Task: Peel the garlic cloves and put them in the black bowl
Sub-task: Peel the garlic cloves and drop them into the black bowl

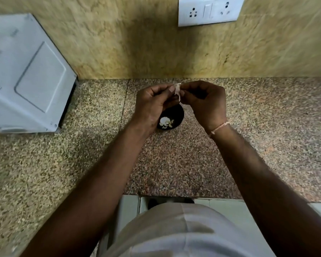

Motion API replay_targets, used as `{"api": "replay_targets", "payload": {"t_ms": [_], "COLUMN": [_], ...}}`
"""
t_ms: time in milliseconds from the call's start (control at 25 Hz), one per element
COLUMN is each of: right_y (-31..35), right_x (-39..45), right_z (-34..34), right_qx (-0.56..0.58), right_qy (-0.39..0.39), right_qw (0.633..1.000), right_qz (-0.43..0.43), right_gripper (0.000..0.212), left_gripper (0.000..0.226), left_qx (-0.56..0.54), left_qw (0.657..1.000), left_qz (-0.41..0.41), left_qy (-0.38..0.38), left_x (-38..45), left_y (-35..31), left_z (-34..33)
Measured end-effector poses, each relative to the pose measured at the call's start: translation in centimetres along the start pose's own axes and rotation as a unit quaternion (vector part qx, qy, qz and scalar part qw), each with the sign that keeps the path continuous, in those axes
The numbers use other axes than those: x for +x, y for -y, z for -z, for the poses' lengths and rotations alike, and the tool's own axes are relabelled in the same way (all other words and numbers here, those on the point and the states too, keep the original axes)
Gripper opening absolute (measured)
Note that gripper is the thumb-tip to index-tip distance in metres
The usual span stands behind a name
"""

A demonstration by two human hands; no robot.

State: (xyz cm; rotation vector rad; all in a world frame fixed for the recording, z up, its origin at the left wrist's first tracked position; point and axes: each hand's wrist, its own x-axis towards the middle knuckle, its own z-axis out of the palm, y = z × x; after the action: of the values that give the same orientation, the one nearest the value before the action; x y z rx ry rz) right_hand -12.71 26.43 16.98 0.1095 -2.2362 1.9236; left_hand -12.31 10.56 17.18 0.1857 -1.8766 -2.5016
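Observation:
A small garlic clove (177, 89) with a strip of pale skin hanging from it is pinched between the fingertips of my left hand (152, 104) and my right hand (206, 102). Both hands are raised together above the speckled counter. Just below them stands the black bowl (178, 115), partly hidden by my left hand. Inside it lie several white garlic pieces (165, 122).
A white appliance (26, 75) sits on the counter at the left against the yellow wall. A white socket plate (209, 11) is on the wall above. The counter's front edge (174, 196) runs near my body.

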Motion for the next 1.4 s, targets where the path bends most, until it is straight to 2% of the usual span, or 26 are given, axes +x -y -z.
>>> {"api": "replay_targets", "payload": {"t_ms": [160, 480, 760, 1080, 1400], "right_y": [1.5, 2.5, 2.2, 2.2, 2.1], "right_x": [0.4, -0.9, -2.4, -3.3, -3.8], "right_z": [0.9, 1.4, 2.0, 2.3, 2.1], "right_qx": [-0.010, -0.017, 0.010, 0.038, -0.076], "right_qy": [-0.029, -0.052, -0.039, -0.046, -0.066], "right_qw": [0.999, 0.997, 0.997, 0.997, 0.991], "right_qz": [0.028, 0.057, 0.059, 0.040, 0.086], "right_gripper": [0.013, 0.020, 0.012, 0.015, 0.013], "left_gripper": [0.011, 0.010, 0.026, 0.023, 0.024], "left_qx": [-0.013, -0.008, 0.020, 0.012, 0.051], "left_qw": [0.999, 0.998, 0.998, 0.998, 0.996], "left_qz": [-0.027, -0.049, -0.053, -0.034, -0.036], "left_qy": [0.028, 0.032, 0.017, 0.052, 0.062], "left_x": [-0.3, -1.8, -3.0, -3.8, -4.0], "left_y": [-1.3, -2.1, -1.6, -1.3, -1.4], "left_z": [-1.2, -2.1, -2.3, -2.3, -2.3]}}
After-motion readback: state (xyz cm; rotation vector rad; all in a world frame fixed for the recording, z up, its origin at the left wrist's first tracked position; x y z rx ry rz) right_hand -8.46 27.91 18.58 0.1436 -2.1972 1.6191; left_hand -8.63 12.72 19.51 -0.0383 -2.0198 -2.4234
